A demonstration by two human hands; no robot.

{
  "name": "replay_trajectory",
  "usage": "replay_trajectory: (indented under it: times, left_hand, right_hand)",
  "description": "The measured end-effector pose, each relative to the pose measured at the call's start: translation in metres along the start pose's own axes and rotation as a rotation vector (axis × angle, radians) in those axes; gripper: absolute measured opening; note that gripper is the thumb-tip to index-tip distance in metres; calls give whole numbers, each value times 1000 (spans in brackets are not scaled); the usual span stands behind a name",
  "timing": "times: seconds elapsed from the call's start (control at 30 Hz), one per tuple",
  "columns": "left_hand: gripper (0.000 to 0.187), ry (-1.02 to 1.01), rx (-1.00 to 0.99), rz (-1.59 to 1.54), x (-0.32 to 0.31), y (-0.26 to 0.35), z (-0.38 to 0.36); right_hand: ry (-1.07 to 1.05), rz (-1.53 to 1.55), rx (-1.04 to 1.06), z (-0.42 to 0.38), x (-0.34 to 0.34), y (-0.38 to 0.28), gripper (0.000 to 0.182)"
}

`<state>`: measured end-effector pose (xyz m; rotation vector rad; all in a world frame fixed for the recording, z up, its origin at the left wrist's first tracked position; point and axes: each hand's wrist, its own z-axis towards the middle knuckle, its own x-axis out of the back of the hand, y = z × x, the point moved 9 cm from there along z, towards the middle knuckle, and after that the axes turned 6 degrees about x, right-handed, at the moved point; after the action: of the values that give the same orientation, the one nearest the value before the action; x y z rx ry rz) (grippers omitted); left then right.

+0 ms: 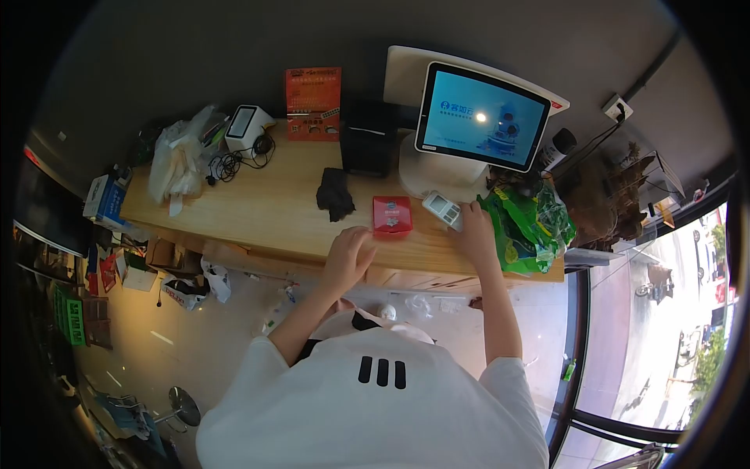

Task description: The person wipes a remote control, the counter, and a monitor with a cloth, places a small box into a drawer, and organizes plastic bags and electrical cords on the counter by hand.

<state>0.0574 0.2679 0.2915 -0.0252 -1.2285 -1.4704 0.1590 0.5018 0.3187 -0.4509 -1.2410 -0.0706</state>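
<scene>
On the wooden counter (273,191) lies a small red box (392,216). My left hand (349,254) is just to the left of and below the box, with its fingers loosely curved and apart, holding nothing. A white handheld device with a small screen (442,209) is gripped at its lower right end by my right hand (472,227). A crumpled black cloth (335,194) lies left of the red box. Right beside my right hand is a green plastic package (527,227).
A touchscreen terminal (484,117) stands behind the device, with a black printer (369,141) and a red sign (313,104) to its left. Further left are a white scanner (248,127) with a coiled cable and plastic bags (181,160). Driftwood (609,203) stands at the right.
</scene>
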Motion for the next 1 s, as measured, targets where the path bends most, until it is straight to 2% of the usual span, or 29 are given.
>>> replay_trajectory:
  times: [0.03,0.1,0.17,0.27,0.3,0.37,0.57,0.63,0.7,0.77,0.87,0.93,1.0]
  left_hand:
    - [36,-7,-14,-20,4,1,4]
    - [43,3,-27,-12,18,3,19]
    - [51,17,-38,4,43,6,36]
    - [74,-23,-91,73,71,-5,47]
    - [74,-19,-85,83,80,-16,47]
    - [73,-169,-90,234,83,-40,43]
    - [53,-213,21,295,125,-121,21]
    - [54,-271,75,318,137,-145,13]
    - [54,-269,81,294,145,-165,11]
    - [54,-277,88,273,149,-182,9]
    - [53,-295,112,226,150,-202,9]
    - [53,-237,102,335,153,-207,14]
    - [53,-206,94,306,153,-204,18]
  right_hand:
    - [21,17,-86,-2,6,-1,43]
    - [65,84,-40,2,11,-29,46]
    - [66,157,112,11,10,-81,47]
    - [58,291,240,29,-16,-136,47]
    - [56,299,248,35,-29,-149,47]
    - [18,256,344,45,-59,-178,47]
    - [-77,235,440,70,-122,-241,47]
    - [30,393,338,86,-123,-242,49]
    - [61,367,267,113,-139,-218,53]
    - [33,61,35,127,-151,-194,53]
    - [-34,-46,21,128,-163,-195,50]
    - [-48,-1,-18,131,-174,-191,48]
    - [-63,40,-57,130,-176,-184,48]
